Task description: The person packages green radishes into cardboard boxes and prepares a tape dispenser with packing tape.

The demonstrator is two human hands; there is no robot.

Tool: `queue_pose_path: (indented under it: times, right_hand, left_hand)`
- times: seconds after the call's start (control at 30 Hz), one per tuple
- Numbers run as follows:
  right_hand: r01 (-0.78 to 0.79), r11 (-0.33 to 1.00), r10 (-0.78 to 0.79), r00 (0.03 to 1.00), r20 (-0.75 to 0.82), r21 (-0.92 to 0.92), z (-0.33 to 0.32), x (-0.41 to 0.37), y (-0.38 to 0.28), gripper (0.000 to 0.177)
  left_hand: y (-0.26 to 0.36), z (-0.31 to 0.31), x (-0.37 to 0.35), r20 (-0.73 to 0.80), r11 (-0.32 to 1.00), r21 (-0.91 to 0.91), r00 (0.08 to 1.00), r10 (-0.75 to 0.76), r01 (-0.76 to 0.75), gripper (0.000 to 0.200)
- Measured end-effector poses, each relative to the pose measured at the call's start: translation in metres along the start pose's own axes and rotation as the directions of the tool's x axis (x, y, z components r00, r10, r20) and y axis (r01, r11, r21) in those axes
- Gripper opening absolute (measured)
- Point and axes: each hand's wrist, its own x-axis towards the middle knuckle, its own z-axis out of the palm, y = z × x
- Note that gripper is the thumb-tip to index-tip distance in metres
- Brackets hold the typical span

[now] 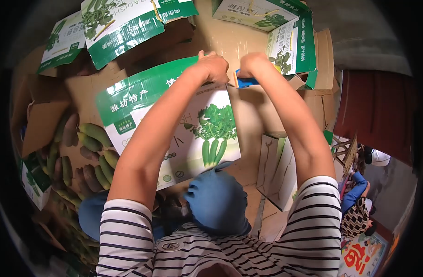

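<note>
A green and white radish carton [184,124] lies in front of my body, its printed side up. At the carton's far right corner, my left hand [211,68] is closed, with its fingers bent at the green edge; what it grips there is hidden. Just to the right, my right hand [255,63] is closed over a blue object [246,82], which shows only in part below the fingers. The two hands are a short gap apart, above the brown cardboard surface.
Green and white cartons stand at the back left [124,27] and back right [285,41]. Radishes [94,134] lie in a pile at the left. An upright white carton [276,171] is near my right arm. Other people [357,203] are at the far right.
</note>
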Motion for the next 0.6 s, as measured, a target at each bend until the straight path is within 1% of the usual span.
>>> queue_pose_path:
  times: [0.03, 0.07, 0.1, 0.17, 0.23, 0.3, 0.37, 0.43, 0.47, 0.57, 0.6]
  right_hand:
    - [-0.016, 0.998, 0.020, 0.998, -0.068, 0.057, 0.017, -0.006, 0.016, 0.046]
    - [-0.047, 0.990, 0.058, 0.995, -0.077, 0.133, 0.032, -0.014, 0.027, 0.052]
    - [-0.071, 0.975, 0.089, 0.993, -0.075, 0.212, 0.049, -0.019, 0.036, 0.058]
    - [-0.112, 0.883, 0.136, 0.990, -0.020, 0.456, 0.097, -0.018, 0.056, 0.065]
    - [-0.110, 0.813, 0.240, 0.958, -0.157, 0.572, 0.168, -0.012, 0.052, 0.063]
    - [-0.132, 0.741, 0.355, 0.909, -0.218, 0.658, 0.235, -0.011, 0.024, 0.057]
    - [-0.177, 0.710, 0.428, 0.877, -0.217, 0.682, 0.284, -0.007, -0.007, 0.053]
    - [-0.157, 0.680, 0.439, 0.869, -0.227, 0.716, 0.337, -0.002, -0.036, 0.052]
    - [-0.149, 0.663, 0.449, 0.864, -0.230, 0.734, 0.352, -0.001, -0.045, 0.051]
    - [-0.199, 0.666, 0.350, 0.934, -0.067, 0.719, 0.355, -0.005, -0.059, 0.046]
    - [-0.094, 0.718, 0.292, 0.940, -0.175, 0.689, 0.356, 0.000, -0.058, 0.044]
  left_hand:
    - [-0.003, -0.002, -0.005, -0.014, 1.000, -0.021, 1.000, 0.012, -0.012, 0.028]
    - [-0.009, -0.004, -0.008, -0.025, 0.999, -0.043, 0.999, 0.022, -0.023, 0.027]
    - [-0.016, -0.003, -0.010, -0.024, 0.997, -0.067, 0.999, 0.028, -0.030, 0.027]
    - [-0.019, -0.008, -0.020, -0.034, 0.998, -0.044, 0.998, 0.049, -0.051, 0.024]
    - [-0.019, -0.012, -0.020, -0.038, 0.996, -0.042, 0.996, 0.083, -0.085, 0.022]
    - [-0.018, -0.013, -0.021, -0.042, 0.996, -0.033, 0.995, 0.087, -0.088, 0.020]
    - [-0.019, -0.014, -0.020, -0.052, 0.997, -0.020, 0.996, 0.074, -0.075, 0.020]
    - [-0.017, -0.017, -0.024, -0.068, 0.996, -0.006, 0.994, 0.086, -0.087, 0.020]
    - [-0.016, -0.019, -0.027, -0.075, 0.995, 0.003, 0.993, 0.096, -0.096, 0.020]
    - [-0.012, -0.026, -0.036, -0.084, 0.991, 0.023, 0.987, 0.136, -0.134, 0.019]
    - [-0.012, -0.026, -0.039, -0.088, 0.990, 0.017, 0.986, 0.141, -0.140, 0.018]
